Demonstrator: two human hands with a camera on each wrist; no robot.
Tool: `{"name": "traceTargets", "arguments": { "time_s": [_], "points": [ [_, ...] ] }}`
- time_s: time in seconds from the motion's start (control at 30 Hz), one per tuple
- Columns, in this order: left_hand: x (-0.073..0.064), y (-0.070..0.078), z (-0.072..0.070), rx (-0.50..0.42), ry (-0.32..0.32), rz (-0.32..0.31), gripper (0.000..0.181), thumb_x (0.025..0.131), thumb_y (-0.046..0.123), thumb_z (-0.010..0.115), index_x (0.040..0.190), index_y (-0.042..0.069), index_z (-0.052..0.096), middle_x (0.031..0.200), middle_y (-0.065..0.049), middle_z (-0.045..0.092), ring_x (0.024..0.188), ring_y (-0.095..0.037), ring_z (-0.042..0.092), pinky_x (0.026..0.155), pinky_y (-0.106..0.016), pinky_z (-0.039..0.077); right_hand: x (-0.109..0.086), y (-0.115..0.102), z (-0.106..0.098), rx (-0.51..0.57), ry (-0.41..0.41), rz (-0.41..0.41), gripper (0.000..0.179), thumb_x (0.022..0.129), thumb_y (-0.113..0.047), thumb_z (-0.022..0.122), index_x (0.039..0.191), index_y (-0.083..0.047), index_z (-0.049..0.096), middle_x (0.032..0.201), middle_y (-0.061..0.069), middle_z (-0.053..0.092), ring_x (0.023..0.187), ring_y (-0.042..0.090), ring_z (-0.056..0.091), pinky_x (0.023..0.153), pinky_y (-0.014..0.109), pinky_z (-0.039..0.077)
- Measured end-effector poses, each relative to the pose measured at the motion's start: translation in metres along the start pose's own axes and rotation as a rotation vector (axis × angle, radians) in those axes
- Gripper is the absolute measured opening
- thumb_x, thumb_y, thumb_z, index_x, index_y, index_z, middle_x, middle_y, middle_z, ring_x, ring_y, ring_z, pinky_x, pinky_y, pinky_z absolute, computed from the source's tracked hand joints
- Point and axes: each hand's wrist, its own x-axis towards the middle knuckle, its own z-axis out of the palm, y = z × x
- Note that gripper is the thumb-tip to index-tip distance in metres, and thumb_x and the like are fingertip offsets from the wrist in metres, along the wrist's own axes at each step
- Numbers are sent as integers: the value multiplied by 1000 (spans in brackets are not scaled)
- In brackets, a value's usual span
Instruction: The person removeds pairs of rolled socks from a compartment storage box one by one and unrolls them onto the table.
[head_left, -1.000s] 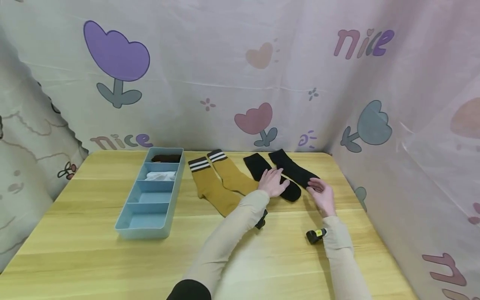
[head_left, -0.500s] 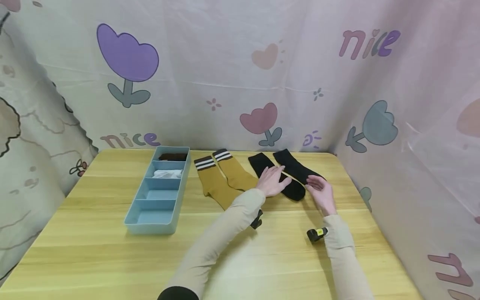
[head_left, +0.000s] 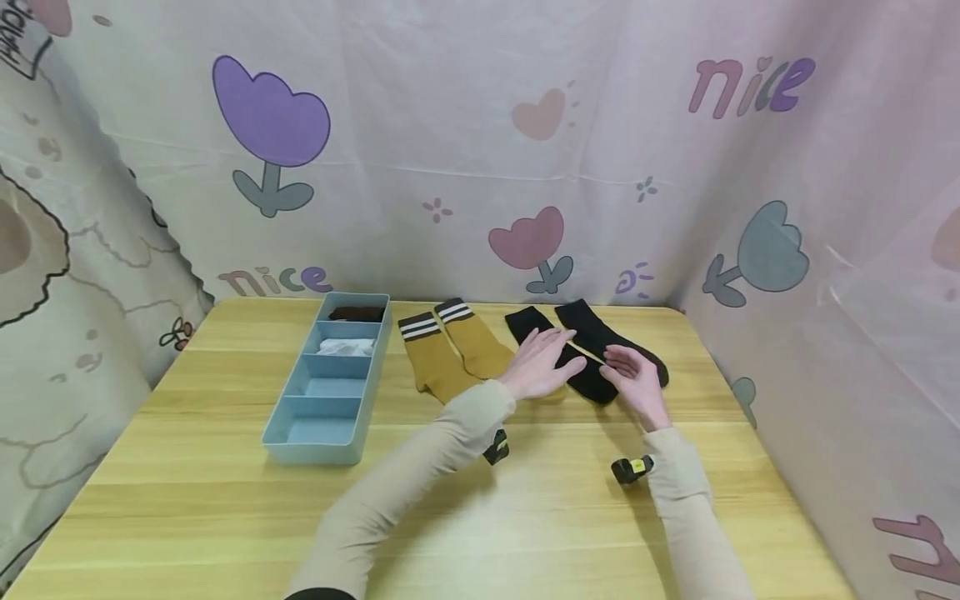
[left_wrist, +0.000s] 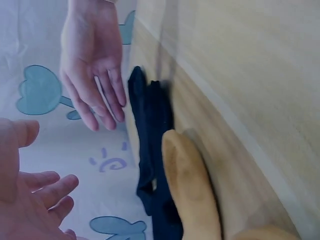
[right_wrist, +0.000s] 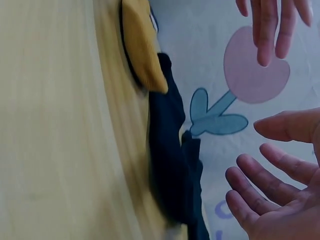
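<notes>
**Q:** Where are the hands?

**A:** Right of centre in the head view, above the black socks. The left hand has its fingers stretched and thumb spread wide; the right hand, further right, has gently bent fingers with the thumb well apart. Neither has hold of anything, and both wrist views show air between fingers and fabric.

**Q:** And the socks beneath?

**A:** Two plain black knitted socks lie flat on a pale yellow wood-grain counter, side by side and slanting down towards the right. The hands hide parts of them.

**Q:** How would they handle?

**A:** Light, soft and floppy, I'd judge, with nothing fragile or slippery about them. A pinch at the cuff, at the upper left end of each, or at the rounded toe should serve; lifted by one end, a sock would likely droop.

**Q:** Anything left of them?

**A:** Two mustard-yellow knitted socks with dark brown cuffs and white stripes, partly behind the left arm. Whether they touch the black ones is hidden.

**Q:** And the container?

**A:** Left of centre, a long pale blue box, probably plastic, with four compartments in a row. The topmost holds a dark brown bundle; the next down, a crumpled white bundle. Both look like soft cloth.
</notes>
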Motion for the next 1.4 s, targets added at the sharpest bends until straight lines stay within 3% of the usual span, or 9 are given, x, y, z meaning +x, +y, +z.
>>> {"name": "traceTargets", "arguments": {
  "time_s": [0.17,0.37,0.67,0.9,1.1,1.4],
  "points": [
    [-17,-3,-17,-67,16,19,61,105,46,45,154,10,40,158,-8,45,153,-21,31,130,-41,11,0,-8,8,6,-35,-22,43,92,2,67,132,11,55,121,14,66,99,-6,62,91,8,48],
    [-39,-8,-43,-236,13,59,61,104,40,50,152,4,40,155,-12,48,149,-26,38,128,-47,14,-2,-19,17,12,-73,-39,41,92,2,67,132,8,56,121,11,66,100,-6,62,92,9,48],
    [-76,-20,-76,-379,-6,-9,60,103,40,53,155,14,38,152,-8,52,147,-28,39,119,-51,33,-3,-34,32,60,-157,-60,42,91,2,69,130,8,57,118,7,67,101,-3,63,94,11,49],
    [-104,-30,-98,-393,-36,-45,59,100,38,59,152,15,43,148,-7,57,142,-27,47,117,-52,37,-6,-44,53,91,-240,-105,41,91,6,66,130,12,55,128,31,62,101,-6,62,95,13,49],
    [-131,-49,-114,-417,2,-54,56,100,33,61,149,9,46,143,-11,59,139,-31,49,115,-55,38,-9,-53,74,119,-312,-141,41,91,7,65,131,12,55,127,34,61,102,-4,62,98,21,52],
    [-176,-89,-134,-453,127,-121,50,101,25,61,145,3,51,141,-17,61,133,-36,53,117,-58,34,-14,-67,111,162,-409,-183,42,89,6,66,129,10,57,125,32,63,105,3,63,103,34,52]
  ]
}}
